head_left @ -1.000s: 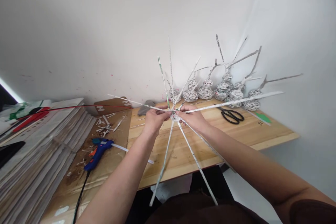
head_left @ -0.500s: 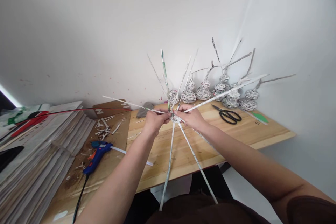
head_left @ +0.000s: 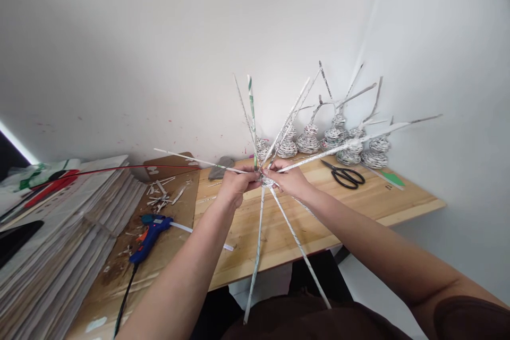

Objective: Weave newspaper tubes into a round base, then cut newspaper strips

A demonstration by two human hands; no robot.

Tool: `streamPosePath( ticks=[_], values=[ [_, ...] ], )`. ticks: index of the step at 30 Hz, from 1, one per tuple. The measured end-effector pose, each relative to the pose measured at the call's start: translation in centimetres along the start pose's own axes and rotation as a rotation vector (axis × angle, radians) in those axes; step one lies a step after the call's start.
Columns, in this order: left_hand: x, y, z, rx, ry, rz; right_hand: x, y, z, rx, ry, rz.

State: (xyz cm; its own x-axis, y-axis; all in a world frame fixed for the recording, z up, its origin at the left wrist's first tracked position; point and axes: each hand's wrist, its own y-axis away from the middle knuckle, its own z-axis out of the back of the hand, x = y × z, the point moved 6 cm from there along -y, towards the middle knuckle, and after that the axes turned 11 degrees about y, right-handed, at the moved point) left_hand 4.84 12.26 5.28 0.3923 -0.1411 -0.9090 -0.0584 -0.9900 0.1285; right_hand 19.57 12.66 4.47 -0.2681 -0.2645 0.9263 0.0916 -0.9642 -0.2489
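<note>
Between my hands, above the wooden board, is a small woven base [head_left: 268, 181] of rolled newspaper, with several long paper tubes [head_left: 258, 247] spreading out from it like spokes. My left hand [head_left: 238, 180] pinches its left side, thumb and fingers closed near the centre. My right hand [head_left: 290, 177] grips the opposite side, its fingertips pressed close to the left thumb. A long paper tube [head_left: 338, 147] runs out to the right over the right hand. One upright tube [head_left: 251, 111] has green markings. The fingers partly hide the weave.
Several woven gourd shapes [head_left: 308, 139] line the board's back edge by the wall. Black scissors [head_left: 346, 175] lie on the board [head_left: 319, 226] at right. Leftward are a blue glue gun [head_left: 151, 236], paper scraps [head_left: 161, 194] and a tall newspaper stack [head_left: 99, 223]. A red cord [head_left: 135, 167] crosses behind.
The upper spokes have shifted, with the back pair leaning further right. Both hands stay closed on the woven base in nearly the same place. The camera view has moved slightly.
</note>
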Motion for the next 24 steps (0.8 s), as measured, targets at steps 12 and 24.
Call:
streamPosePath(
  ticks=[12,24],
  values=[
    [-0.3,0.7,0.4,0.012,0.046,-0.082,0.5,0.7,-0.3,0.044,0.012,-0.047],
    [-1.3,2.3,0.5,0.062,-0.040,-0.098,2.0,1.7,-0.9,0.037,-0.038,-0.063]
  ],
)
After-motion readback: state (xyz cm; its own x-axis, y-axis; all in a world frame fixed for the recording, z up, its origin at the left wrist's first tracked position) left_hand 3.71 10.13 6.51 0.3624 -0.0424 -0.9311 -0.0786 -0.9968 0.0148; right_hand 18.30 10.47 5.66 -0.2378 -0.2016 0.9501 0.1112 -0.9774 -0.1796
